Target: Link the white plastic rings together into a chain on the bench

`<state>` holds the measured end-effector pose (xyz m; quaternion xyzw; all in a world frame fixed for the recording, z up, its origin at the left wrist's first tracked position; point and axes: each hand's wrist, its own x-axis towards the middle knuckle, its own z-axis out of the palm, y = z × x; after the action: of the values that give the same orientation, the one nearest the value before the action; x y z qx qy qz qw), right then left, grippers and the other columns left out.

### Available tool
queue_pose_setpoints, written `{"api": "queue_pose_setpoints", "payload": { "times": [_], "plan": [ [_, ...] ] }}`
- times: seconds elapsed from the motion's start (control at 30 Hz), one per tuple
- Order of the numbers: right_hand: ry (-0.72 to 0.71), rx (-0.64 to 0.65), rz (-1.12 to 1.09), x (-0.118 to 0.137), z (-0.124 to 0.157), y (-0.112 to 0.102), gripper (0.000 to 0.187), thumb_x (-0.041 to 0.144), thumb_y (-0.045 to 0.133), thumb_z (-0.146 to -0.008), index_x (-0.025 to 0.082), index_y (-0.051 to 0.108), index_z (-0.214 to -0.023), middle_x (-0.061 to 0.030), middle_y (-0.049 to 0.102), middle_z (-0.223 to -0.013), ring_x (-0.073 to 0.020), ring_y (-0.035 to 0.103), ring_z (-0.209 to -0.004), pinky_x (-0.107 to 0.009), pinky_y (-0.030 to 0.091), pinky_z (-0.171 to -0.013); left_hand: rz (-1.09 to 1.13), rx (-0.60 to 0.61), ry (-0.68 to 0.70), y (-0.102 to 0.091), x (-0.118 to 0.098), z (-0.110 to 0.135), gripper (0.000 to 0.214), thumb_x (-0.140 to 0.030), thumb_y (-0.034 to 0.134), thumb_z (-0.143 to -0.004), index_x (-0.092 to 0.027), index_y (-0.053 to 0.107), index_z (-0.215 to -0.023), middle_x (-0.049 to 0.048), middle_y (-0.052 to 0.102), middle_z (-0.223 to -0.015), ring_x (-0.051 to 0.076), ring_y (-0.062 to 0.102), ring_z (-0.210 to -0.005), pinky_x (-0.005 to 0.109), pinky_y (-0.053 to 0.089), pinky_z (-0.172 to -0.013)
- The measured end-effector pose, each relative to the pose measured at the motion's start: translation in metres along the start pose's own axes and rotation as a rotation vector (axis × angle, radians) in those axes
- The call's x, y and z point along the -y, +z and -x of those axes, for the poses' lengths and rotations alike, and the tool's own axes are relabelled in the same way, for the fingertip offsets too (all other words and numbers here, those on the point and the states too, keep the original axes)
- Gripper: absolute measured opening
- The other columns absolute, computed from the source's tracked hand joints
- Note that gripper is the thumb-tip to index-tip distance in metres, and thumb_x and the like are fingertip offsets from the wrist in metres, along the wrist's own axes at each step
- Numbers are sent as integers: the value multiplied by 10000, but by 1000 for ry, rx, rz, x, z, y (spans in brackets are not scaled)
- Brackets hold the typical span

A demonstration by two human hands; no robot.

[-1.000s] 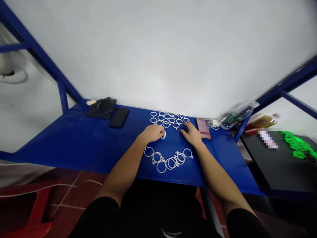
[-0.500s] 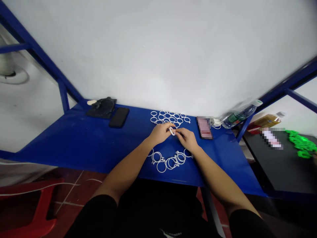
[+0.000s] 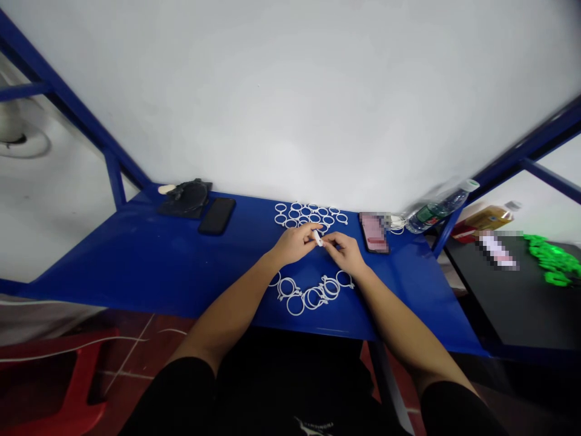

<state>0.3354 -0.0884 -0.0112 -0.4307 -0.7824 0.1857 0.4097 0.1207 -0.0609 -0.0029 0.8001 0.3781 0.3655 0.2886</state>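
Observation:
Between my two hands is a white plastic ring (image 3: 318, 238), turned almost edge-on. My left hand (image 3: 294, 243) pinches its left side with thumb and fingers. At its lower right, the fingertips of my right hand (image 3: 345, 251) are closed on the ring too. Beyond my hands lies a group of similar white rings (image 3: 313, 212), each with a small tab, spread flat near the wall. Closer to my body, several more white rings (image 3: 313, 297) lie in a curved row, some overlapping. My left fingers hide part of the far group.
Left on the blue table (image 3: 149, 260) lie a black phone (image 3: 218, 216) and a crumpled black bag (image 3: 188, 197). To the right are a phone with a lit screen (image 3: 374, 233), a white cable (image 3: 397, 224) and a plastic bottle (image 3: 438, 211). Green pieces (image 3: 551, 259) lie on a neighbouring black table (image 3: 521, 315).
The held ring has turned from a slanted open loop to nearly edge-on. Both hands stay in about the same place; the loose rings have not moved.

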Motion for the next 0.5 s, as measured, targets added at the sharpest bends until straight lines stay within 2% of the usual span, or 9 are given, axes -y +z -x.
{"api": "queue_pose_setpoints", "payload": {
  "times": [0.2,0.5],
  "plan": [
    [17,-6,18,-2,1,2,228,441,621,-998,241,712,-935,-36,717,-807,-177,636,-659,-311,526,-638,-26,42,7,-1,1,1,452,-127,624,-901,-222,655,-1342,14,787,-899,145,720,-757,268,551,-739],
    [56,-47,63,4,3,4,244,453,619,-990,241,673,-882,-36,713,-778,-185,643,-661,-305,514,-609,-88,7,31,2,0,-1,427,-138,646,-877,-182,675,-1301,22,779,-870,139,695,-708,262,504,-687]
  ]
}}
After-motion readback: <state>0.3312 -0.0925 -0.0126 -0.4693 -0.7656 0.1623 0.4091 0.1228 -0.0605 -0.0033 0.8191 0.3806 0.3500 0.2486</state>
